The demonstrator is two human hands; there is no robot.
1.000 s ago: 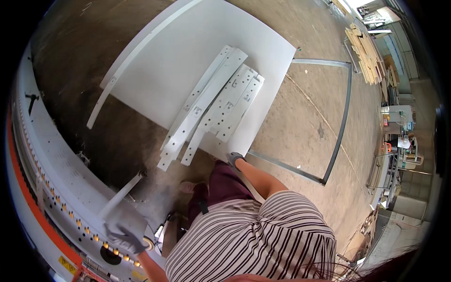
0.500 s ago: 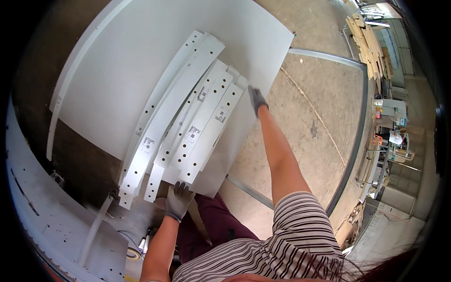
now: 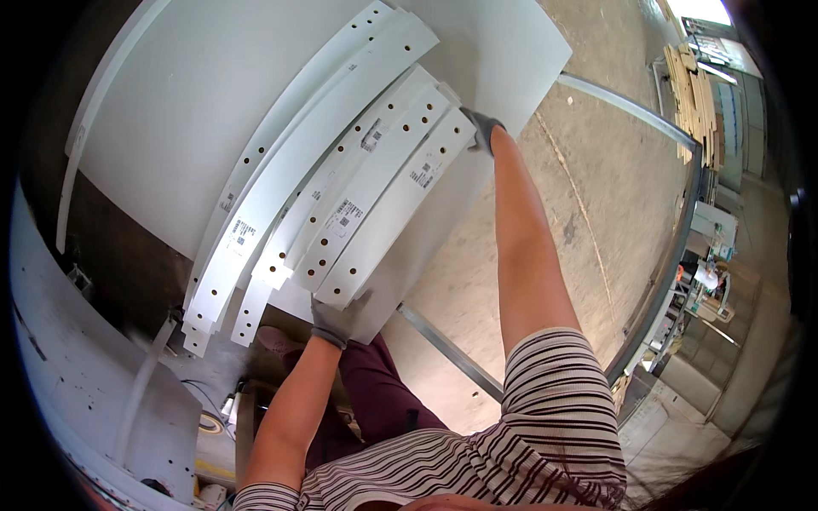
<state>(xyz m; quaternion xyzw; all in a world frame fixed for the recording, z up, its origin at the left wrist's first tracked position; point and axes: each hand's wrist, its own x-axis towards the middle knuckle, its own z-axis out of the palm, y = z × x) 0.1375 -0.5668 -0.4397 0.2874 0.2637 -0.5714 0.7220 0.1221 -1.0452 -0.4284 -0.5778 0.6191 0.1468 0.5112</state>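
Several long white panels (image 3: pixel 307 162) with round holes and printed labels lie stacked and fanned out on a large white sheet (image 3: pixel 213 94). My left hand (image 3: pixel 331 322), in a grey glove, grips the near end of the rightmost white panel (image 3: pixel 400 209). Its fingertips are partly hidden under the panel end. At the far end of the same panel, my gloved right hand (image 3: pixel 486 134) is closed around the corner, with its fingers mostly out of sight behind the edge. My right arm is stretched far forward; the left one is bent.
A grey metal frame (image 3: pixel 630 102) extends to the right of the sheet over concrete floor. At the left stands a large grey metal piece (image 3: pixel 94 366) with a pale tube (image 3: pixel 145 392). Timber planks (image 3: pixel 692 102) and work benches line the far right.
My right hand has come onto the far end of the rightmost panel. My left hand has closed on its near end. The view has shifted, so the panels appear higher and larger.
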